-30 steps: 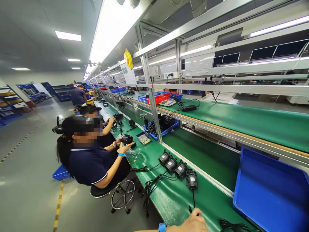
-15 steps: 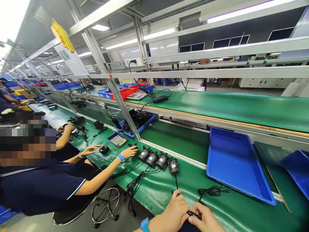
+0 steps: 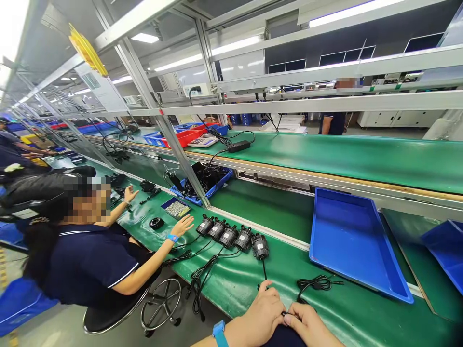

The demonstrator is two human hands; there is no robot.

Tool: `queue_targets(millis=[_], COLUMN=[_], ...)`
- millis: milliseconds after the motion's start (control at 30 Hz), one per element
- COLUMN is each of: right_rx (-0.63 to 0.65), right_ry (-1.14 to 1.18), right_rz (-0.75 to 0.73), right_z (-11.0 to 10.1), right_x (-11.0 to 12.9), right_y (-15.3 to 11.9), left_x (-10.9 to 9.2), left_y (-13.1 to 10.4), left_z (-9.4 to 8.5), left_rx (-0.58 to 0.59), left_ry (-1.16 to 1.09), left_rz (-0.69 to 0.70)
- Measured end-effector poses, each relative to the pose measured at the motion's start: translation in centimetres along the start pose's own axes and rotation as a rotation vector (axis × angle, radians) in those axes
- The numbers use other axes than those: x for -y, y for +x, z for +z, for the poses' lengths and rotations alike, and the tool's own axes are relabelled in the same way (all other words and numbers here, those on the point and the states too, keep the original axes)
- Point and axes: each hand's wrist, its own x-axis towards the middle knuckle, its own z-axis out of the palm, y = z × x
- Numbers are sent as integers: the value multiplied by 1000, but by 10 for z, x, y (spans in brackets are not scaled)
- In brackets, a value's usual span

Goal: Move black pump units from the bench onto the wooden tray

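My left hand (image 3: 265,308) is closed around a black cable, with the wrist in a blue band. The cable (image 3: 264,270) runs up to the nearest black pump-like unit (image 3: 260,246), which bears a white label. Close beside it, my right hand (image 3: 307,322) pinches a dark piece of the cable, and the fingertips of both hands nearly meet. The fingers hide most of that piece. More units of the same kind (image 3: 228,236) stand in a row to the left, their cords hanging over the bench's front edge. A coiled black cable (image 3: 318,284) lies beyond my right hand.
A blue tray (image 3: 354,241) leans at the right. To the left sit a small box of light parts (image 3: 176,208), a black ring (image 3: 156,223) and a blue bin of black cables (image 3: 206,180). A seated co-worker (image 3: 90,260) reaches over the green bench (image 3: 289,270).
The co-worker has let go of another unit at the row's left end and drawn that hand back, fingers spread. A person has appeared behind the shelves. My hands stay almost in place.
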Motion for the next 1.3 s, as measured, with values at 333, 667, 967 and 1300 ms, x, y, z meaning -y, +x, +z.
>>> queue_targets(millis=[333, 667, 967, 1300], right_rx=[44, -93, 8, -395], right_ry=[470, 1317, 546, -261], right_rz=[178, 372, 140, 363], right_z=[-8, -31, -7, 27], right_x=[11, 97, 86, 26], right_y=[8, 44, 94, 201], left_x=[3, -25, -32, 0], left_y=[11, 8, -49, -186], left_z=[-4, 13, -25, -94], left_rx=[-197, -185, -509, -882], left_ry=[90, -845, -1002, -1323], left_rz=[76, -453, -782, -1107])
